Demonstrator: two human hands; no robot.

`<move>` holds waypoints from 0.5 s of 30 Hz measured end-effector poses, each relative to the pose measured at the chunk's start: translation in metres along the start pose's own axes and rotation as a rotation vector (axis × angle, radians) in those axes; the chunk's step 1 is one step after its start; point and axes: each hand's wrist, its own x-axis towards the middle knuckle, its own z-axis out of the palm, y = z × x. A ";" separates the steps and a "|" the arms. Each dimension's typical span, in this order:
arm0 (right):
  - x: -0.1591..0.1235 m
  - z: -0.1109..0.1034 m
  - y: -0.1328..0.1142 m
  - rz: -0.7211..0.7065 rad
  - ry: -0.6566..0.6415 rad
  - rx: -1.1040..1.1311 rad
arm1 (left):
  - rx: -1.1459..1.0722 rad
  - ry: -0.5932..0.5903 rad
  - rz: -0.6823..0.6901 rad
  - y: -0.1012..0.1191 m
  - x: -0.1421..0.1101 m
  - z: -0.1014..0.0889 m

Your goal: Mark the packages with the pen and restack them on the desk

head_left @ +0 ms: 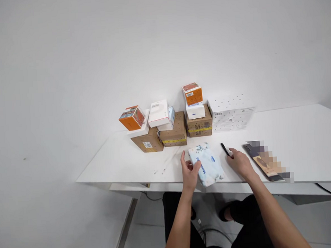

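Observation:
A light blue soft pack of tissues (210, 167) with leaf prints lies at the front edge of the white table. My left hand (189, 172) grips its left side, thumb on top and index finger sticking out. To the right, my right hand (239, 162) rests low over the tabletop, its fingers closed on the lower end of a slim black pen-like object (224, 149). The far end of that object points away from me. Beside my right wrist lies a dark smartphone (265, 165), partly blurred out.
Brown cartons (174, 133) stand along the wall, with a white box (158, 113) and orange boxes (194, 96) stacked on them. A white dotted box (230, 116) stands at the right end of the row. Cables (214, 230) lie on the floor below.

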 end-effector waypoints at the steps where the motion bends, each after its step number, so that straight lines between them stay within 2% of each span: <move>1: 0.000 0.001 0.003 0.013 -0.013 0.127 | 0.001 -0.008 -0.049 -0.003 -0.004 -0.006; 3: -0.003 0.006 0.008 0.070 -0.022 0.554 | 0.075 0.009 -0.097 -0.008 -0.007 -0.013; 6: -0.010 0.014 0.012 0.149 0.007 1.128 | 0.199 0.096 -0.022 -0.015 -0.003 -0.017; 9: -0.014 0.017 0.014 0.171 0.028 1.390 | 0.216 0.133 0.094 -0.020 -0.001 -0.015; 12: -0.015 0.015 0.016 0.247 0.001 1.572 | 0.157 0.185 0.172 -0.024 -0.013 -0.013; 15: -0.013 0.012 0.017 0.264 -0.047 1.636 | 0.266 0.249 0.417 -0.022 -0.039 -0.008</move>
